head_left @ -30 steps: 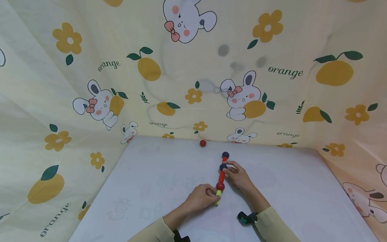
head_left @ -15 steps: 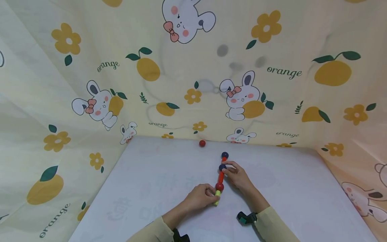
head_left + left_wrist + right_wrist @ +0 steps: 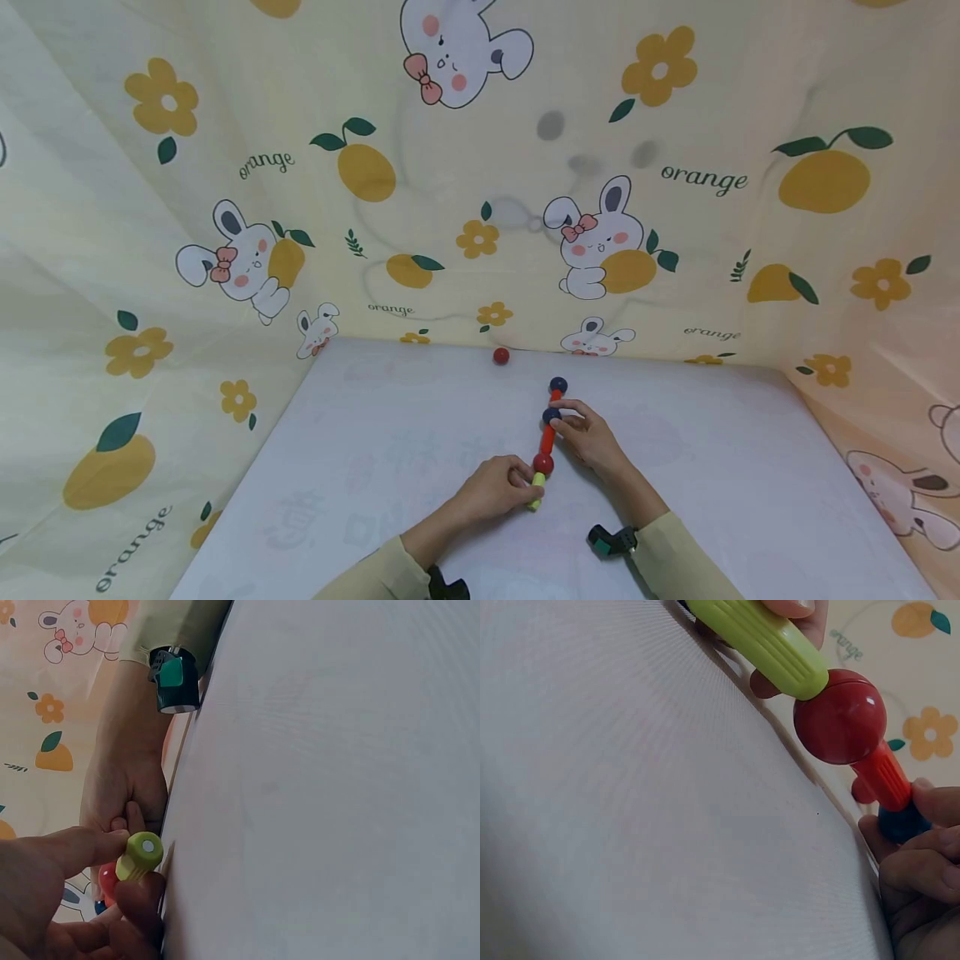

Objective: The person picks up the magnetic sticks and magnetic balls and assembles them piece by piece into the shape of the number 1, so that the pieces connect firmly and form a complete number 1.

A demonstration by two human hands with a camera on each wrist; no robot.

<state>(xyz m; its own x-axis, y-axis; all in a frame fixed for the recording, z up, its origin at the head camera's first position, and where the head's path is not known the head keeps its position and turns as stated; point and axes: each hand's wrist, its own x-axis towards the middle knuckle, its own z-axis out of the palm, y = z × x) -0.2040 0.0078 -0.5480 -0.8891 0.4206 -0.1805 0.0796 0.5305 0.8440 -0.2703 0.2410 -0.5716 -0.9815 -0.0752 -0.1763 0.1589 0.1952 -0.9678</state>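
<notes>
A straight chain of rods and balls runs away from me over the white table. Nearest is a yellow-green rod (image 3: 761, 641), joined to a red ball (image 3: 840, 716). An orange-red rod (image 3: 547, 439) links that to a blue ball (image 3: 551, 416), and a shorter-looking orange-red rod (image 3: 556, 396) leads to another blue ball (image 3: 558, 385) at the far end. My left hand (image 3: 495, 490) pinches the yellow-green rod between thumb and fingers; its end with a pale round dot faces the left wrist camera. My right hand (image 3: 594, 437) grips the nearer blue ball, fingertips partly covering it.
A loose red ball (image 3: 501, 356) lies at the table's back edge, by the printed cloth backdrop (image 3: 435, 183). The white table (image 3: 390, 417) spreads around both hands. A black wrist camera (image 3: 611, 542) sits on the right wrist.
Both hands keep their hold on the chain. The whole head view shifts very slightly left; otherwise little differs.
</notes>
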